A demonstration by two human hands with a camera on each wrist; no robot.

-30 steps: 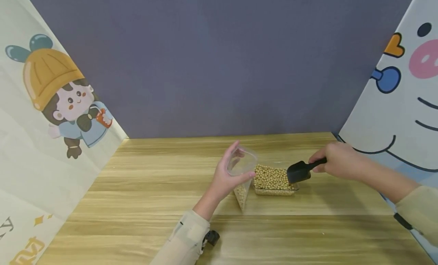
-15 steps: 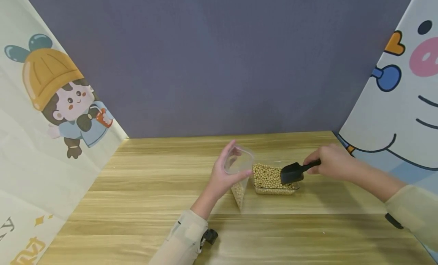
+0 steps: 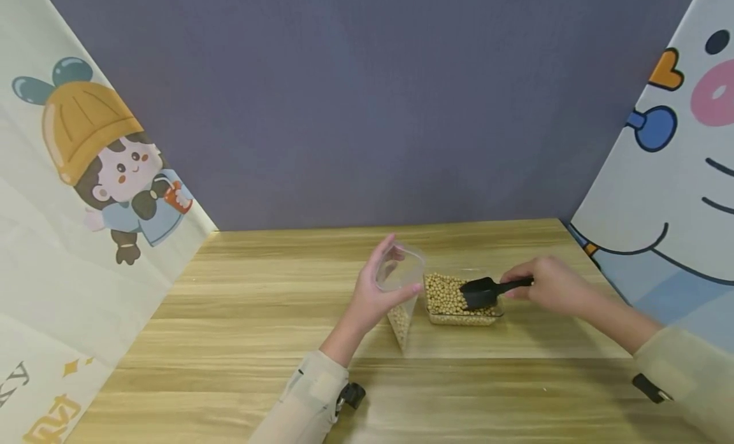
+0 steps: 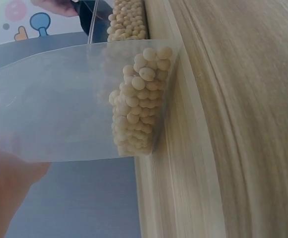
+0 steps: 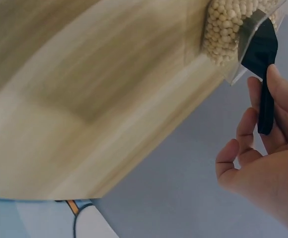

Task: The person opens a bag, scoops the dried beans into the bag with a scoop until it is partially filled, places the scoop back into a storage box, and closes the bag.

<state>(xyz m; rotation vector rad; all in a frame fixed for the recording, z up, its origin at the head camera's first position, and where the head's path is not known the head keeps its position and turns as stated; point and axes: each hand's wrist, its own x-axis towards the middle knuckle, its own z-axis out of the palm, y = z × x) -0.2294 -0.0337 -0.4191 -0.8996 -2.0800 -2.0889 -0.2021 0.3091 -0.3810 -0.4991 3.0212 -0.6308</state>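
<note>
Left hand [image 3: 369, 297] has its grip pinched round the mouth of a clear plastic bag [image 3: 401, 285], thumb one side and fingers the other, bag standing upright on the tabletop [image 3: 241, 316] with a small wedge of pale round soybeans [image 4: 139, 111] in its bottom corner. Just beside it sits a clear shallow tray [image 3: 463, 318] heaped with the same beans. Right hand [image 3: 547, 285] has its grip clamped on the thin handle of a small black scoop [image 3: 480, 292], whose blade is dug into the tray's beans
</note>
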